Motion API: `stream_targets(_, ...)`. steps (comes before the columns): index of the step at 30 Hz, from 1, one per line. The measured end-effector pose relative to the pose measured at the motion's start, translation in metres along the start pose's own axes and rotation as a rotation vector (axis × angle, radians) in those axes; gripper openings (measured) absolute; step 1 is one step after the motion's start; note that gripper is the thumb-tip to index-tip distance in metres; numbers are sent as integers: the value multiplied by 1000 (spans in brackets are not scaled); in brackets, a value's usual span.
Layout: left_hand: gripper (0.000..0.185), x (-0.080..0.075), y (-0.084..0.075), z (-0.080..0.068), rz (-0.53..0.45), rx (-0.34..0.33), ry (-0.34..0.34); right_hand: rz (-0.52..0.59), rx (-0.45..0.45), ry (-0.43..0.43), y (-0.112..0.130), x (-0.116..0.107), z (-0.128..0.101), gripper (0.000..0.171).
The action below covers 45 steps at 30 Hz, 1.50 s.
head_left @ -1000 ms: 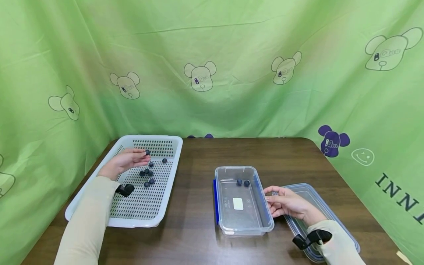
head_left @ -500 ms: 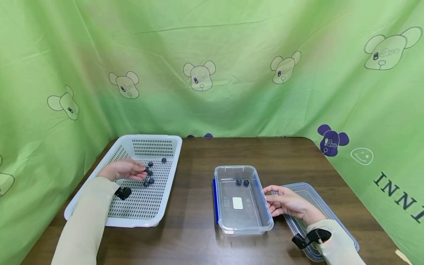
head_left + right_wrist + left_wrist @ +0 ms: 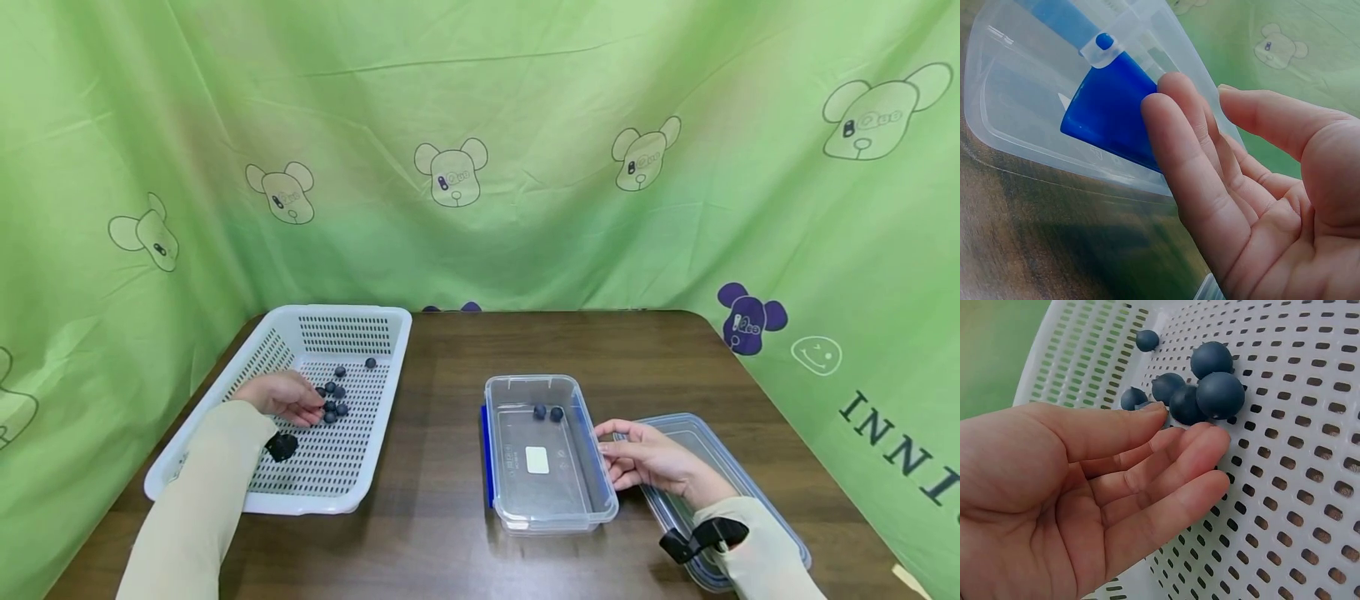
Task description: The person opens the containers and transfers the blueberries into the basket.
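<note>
— Over on the left of the counter [image 3: 450,350], inside the white perforated basket [image 3: 375,321], the left hand [image 3: 283,395] lies with its fingers [image 3: 1166,475] straight and relaxed, holding nothing, tips just beside the cluster of dark blue balls [image 3: 1200,390].

— So which one should it go for?

— I'd take the ball nearest the thumb and fingertips, at the edge of the cluster. Pinch it from two sides; pushing into the group would likely send the others rolling over the holes.

— And the other hand?

— The right hand [image 3: 648,458] rests with straight fingers against the right side of the clear container [image 3: 551,521], near its blue clasp [image 3: 1110,106]. Nothing is gripped; it simply steadies the box. The lid [image 3: 712,450] lies under that wrist, beside the container.

— Anything in the box already?

— Two balls [image 3: 547,412] at its far end. Lower the next one in low and let go gently, since I'd expect the smooth floor to let it roll.
</note>
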<state>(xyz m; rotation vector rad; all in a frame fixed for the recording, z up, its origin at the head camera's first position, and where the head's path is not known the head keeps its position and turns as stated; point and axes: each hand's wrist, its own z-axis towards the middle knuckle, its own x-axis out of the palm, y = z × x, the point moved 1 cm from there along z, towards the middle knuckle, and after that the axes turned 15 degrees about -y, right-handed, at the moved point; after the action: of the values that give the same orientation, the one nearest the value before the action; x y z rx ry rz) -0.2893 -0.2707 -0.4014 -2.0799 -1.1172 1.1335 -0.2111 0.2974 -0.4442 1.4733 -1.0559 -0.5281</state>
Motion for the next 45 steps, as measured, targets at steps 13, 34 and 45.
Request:
stream_targets(13,41,-12,-21,-10,-266,229,-28,9,7,-3,-1,0,0,23)
stream_targets(34,37,98,-119,-10,-363,366,114,-1,-9,1,2,3,-1,24)
stream_targets(45,33,172,-154,-2,-348,335,197,-7,-6,-4,-1,0,1,24)
